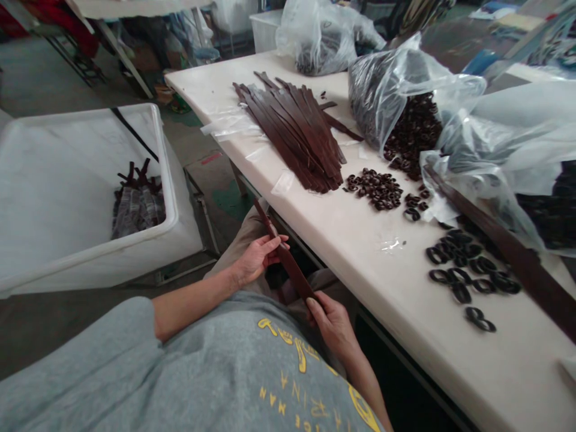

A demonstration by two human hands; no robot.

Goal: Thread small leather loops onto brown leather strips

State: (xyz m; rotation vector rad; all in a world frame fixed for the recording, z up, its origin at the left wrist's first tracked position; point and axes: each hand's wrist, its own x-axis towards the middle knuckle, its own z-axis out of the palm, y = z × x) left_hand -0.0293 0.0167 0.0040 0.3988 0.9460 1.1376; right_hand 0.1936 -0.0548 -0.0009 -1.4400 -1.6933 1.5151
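Observation:
A dark brown leather strap lies across my lap, slanting from upper left to lower right. My left hand pinches its upper part between thumb and fingers, near the narrow end. Lower down, my right hand grips the wider end with the thumb on top. On the white table beside me lies a fanned pile of similar brown straps. Small brown loops are heaped near the pile's closer end. Larger black loops lie scattered farther right.
To my left stands a large white bin with bundled wrapped straps inside. Clear plastic bags of loops stand along the far side of the white table. A long brown strip crosses the table's right side.

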